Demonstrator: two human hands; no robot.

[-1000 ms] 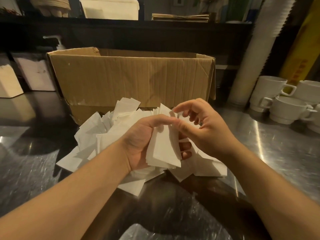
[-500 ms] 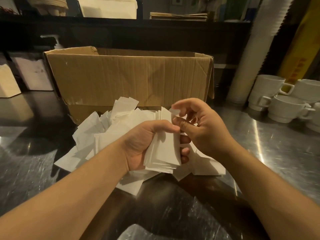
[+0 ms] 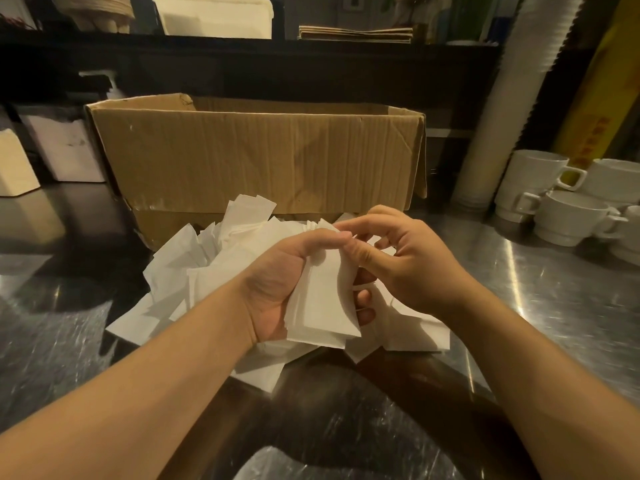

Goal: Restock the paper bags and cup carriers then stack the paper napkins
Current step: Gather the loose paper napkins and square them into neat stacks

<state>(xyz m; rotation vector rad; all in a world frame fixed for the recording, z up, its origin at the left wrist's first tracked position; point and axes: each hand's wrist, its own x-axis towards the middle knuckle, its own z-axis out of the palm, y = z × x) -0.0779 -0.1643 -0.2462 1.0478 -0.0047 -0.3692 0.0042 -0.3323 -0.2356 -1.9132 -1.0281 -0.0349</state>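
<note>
My left hand point(image 3: 280, 282) grips an upright stack of white paper napkins point(image 3: 323, 303), thumb across its top and fingers curled round the far side. My right hand point(image 3: 398, 261) sits against the stack's right upper edge, thumb on the front sheet and curled fingertips at the top corner. A loose heap of white napkins point(image 3: 183, 271) lies on the steel counter under and behind both hands. Flat brown paper bags point(image 3: 355, 32) lie on the dark shelf at the back.
An open cardboard box point(image 3: 256, 157) stands right behind the heap. White cups point(image 3: 561, 213) cluster at the right beside a tall sleeve of white cups point(image 3: 505, 98). White holders point(image 3: 65, 147) stand at the left. Crinkled clear plastic point(image 3: 346, 465) lies near the counter's front edge.
My right hand has moved slightly left and down, closing onto the top right edge of the stack. My left hand keeps its grip in the same place.
</note>
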